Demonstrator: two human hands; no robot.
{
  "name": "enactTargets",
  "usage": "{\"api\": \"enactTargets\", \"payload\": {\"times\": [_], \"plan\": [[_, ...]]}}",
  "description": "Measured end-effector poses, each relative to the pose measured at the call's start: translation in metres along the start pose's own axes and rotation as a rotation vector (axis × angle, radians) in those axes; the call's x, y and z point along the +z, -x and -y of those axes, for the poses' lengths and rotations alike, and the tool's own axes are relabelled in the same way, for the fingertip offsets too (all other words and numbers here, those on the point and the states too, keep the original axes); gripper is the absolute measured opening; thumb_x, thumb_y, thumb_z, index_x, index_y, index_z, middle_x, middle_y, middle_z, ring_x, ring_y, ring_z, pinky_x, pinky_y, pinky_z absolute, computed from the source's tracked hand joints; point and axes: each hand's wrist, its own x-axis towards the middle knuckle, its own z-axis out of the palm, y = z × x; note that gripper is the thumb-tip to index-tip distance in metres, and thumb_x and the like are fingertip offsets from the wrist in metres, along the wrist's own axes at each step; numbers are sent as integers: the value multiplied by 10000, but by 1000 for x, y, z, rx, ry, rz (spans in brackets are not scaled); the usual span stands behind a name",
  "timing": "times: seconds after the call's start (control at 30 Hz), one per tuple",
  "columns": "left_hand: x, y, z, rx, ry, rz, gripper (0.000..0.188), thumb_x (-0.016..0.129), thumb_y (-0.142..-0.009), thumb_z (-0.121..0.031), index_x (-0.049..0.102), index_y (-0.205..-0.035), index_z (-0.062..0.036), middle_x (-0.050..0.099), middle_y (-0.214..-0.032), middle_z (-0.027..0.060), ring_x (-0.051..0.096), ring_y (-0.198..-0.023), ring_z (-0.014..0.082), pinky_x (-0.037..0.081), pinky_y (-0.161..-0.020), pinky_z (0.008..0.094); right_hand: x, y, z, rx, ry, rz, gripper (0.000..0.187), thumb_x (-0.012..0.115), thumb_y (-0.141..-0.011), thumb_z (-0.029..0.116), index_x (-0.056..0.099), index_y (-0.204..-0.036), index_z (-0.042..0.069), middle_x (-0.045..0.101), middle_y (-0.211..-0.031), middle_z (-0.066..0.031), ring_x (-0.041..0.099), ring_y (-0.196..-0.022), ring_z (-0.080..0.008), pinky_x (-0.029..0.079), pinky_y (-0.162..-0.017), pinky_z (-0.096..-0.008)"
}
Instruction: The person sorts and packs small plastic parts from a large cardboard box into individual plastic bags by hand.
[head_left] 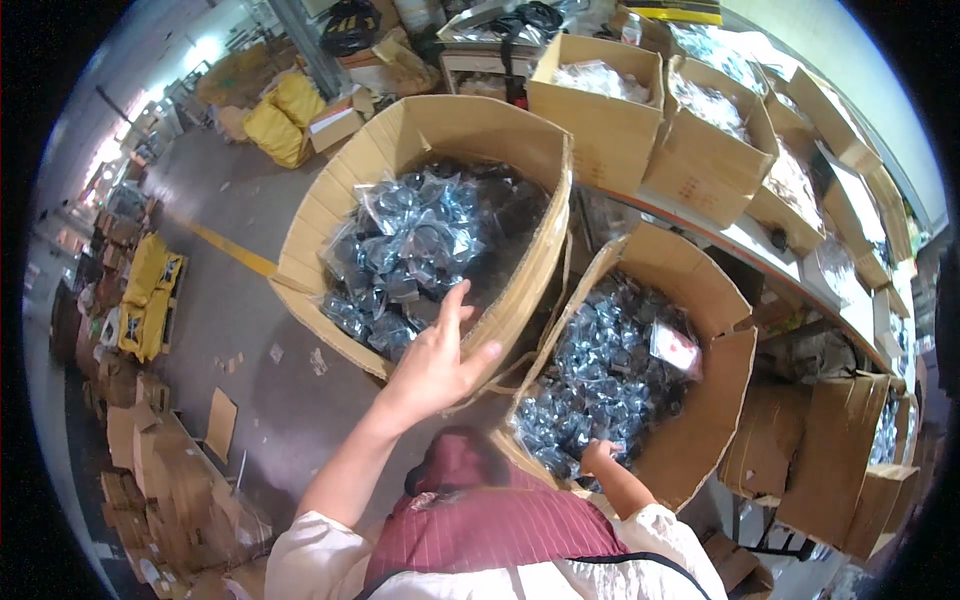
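My left hand (pixel 437 360) reaches over the near rim of the large left carton (pixel 520 310), open, its fingers spread and nothing in them. Below and beyond its fingertips lies a heap of clear plastic packets (pixel 420 225) with dark items inside. My right hand (pixel 601 458) is down in the right carton (pixel 715 400), at the near end of a similar heap of small clear packets (pixel 620 370) with dark contents. Its fingers are curled in among the packets, and what they hold is hidden. A white and red packet (pixel 676 350) lies on top of that heap.
Several cartons of clear-bagged goods (pixel 705 105) stand along a bench (pixel 770 255) at the right. Yellow sacks (pixel 283 118) rest on the floor at the far left. Flattened cardboard (pixel 185 470) piles up at the near left, and an opened carton (pixel 835 465) stands at the right.
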Motion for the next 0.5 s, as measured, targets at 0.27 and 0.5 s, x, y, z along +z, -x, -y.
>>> {"api": "enactTargets", "payload": {"times": [0.27, 0.5], "plan": [[-2, 0, -12, 89, -138, -26, 714, 649, -952, -311, 326, -1489, 32, 433, -1470, 309, 501, -1314, 462, 422, -1104, 473, 28, -25, -5, 272, 51, 81, 461, 664, -907, 358, 680, -1316, 147, 663, -1312, -68, 633, -1154, -433, 561, -728, -674], [1, 1, -3, 137, -114, -68, 614, 669, -946, -280, 417, -1440, -15, 447, -1462, 234, 497, -1326, 407, 422, -1095, 451, 58, -4, -71, 14, -568, -381, 454, 725, -774, 266, 714, -1220, 183, 708, -1211, -133, 702, -1081, -240, 591, -836, -383]]}}
